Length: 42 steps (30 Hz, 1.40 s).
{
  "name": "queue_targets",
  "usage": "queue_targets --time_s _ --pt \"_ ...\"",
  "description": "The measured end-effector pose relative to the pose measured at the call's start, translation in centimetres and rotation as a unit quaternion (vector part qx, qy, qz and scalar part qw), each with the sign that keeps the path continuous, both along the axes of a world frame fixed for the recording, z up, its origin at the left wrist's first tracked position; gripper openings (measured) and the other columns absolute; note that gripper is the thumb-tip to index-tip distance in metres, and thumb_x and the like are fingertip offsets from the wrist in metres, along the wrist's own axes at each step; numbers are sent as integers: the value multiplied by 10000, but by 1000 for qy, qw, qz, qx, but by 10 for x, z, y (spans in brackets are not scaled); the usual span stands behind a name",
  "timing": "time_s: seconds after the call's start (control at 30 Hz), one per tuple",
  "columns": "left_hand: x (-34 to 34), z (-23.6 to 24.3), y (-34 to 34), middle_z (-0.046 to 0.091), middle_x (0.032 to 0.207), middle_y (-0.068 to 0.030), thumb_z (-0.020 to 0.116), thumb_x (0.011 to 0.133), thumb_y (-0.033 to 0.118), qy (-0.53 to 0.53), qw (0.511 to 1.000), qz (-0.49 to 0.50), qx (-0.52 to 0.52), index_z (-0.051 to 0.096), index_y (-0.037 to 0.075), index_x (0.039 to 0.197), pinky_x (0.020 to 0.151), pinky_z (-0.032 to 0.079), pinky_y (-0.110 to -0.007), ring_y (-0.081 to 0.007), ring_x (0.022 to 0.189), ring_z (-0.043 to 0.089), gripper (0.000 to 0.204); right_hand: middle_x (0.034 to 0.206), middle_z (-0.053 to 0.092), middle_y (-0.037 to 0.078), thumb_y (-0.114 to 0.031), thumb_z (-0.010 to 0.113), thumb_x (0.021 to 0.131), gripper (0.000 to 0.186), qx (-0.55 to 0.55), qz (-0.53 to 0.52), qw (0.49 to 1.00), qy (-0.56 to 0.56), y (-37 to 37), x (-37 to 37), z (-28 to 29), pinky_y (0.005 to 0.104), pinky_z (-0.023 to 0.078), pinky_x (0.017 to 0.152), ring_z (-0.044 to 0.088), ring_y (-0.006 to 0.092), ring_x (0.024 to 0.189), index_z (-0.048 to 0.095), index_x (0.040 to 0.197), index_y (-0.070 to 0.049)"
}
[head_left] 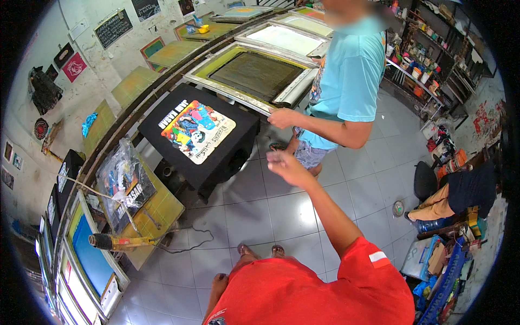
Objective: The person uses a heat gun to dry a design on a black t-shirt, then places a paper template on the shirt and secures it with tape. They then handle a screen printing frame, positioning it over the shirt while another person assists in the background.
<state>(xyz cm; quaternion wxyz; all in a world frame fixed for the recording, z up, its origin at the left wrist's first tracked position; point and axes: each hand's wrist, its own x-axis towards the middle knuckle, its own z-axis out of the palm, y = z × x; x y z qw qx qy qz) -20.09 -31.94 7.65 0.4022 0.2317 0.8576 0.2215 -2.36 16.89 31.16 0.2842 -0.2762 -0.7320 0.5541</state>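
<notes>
My right hand [288,168] is raised over the tiled floor, its fingers stretched loosely to the left with nothing visible in them. It is nearest to a co-worker's hand [283,118], which touches the corner of a silk-screen frame [197,70]. Low at my side hangs my left hand [219,284], close to my red shirt [309,292]; its fingers are hard to make out. Ahead of me to the left, a black T-shirt [157,122] with a colourful print [196,130] lies stretched over a printing board.
A yellow heat gun [122,242] with a trailing cable lies by a plastic-wrapped printed garment [127,187] on a yellow board [172,201]. The co-worker in a light-blue shirt [355,76] stands ahead right. Screens [92,249] lean at left; cluttered shelves [414,78] stand far right.
</notes>
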Motion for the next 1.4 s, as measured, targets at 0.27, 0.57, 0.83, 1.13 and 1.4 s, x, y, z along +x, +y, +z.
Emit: queue_targets --time_s 0.27,0.57,0.83,1.13,1.4 --pt "-36 43 69 637 1063 -201 605 846 298 -21 996 -19 86 620 -14 1061 860 477 -372 -302 1001 619 379 834 625 104 -285 625 839 615 121 -12 974 -193 54 -61 102 312 476 649 616 192 753 428 1302 69" --pt "-53 51 111 653 1021 -200 606 845 311 -34 998 -3 56 623 -7 1052 850 480 -384 -320 980 625 380 679 589 79 -311 636 815 675 139 2 968 -210 89 -96 93 318 444 577 578 188 634 416 1310 92" --pt "-38 52 165 656 1036 -187 598 849 322 -69 997 33 9 614 3 1081 846 486 -366 -292 982 630 395 682 609 98 -310 638 811 693 125 24 972 -195 140 -117 60 329 453 598 588 214 649 399 1315 101" --pt "-34 -25 151 659 1032 -179 602 844 322 -76 995 44 40 614 9 1086 842 488 -367 -284 987 630 396 1213 528 172 -297 655 793 660 223 -37 954 -197 161 -123 33 354 475 734 610 261 870 432 1295 68" --pt "-42 32 184 663 1025 -172 613 835 325 -50 998 8 25 615 11 1084 831 492 -367 -276 980 633 401 1317 428 254 -326 666 783 650 149 -35 967 -204 162 -91 35 437 427 934 501 393 1142 457 1268 53"
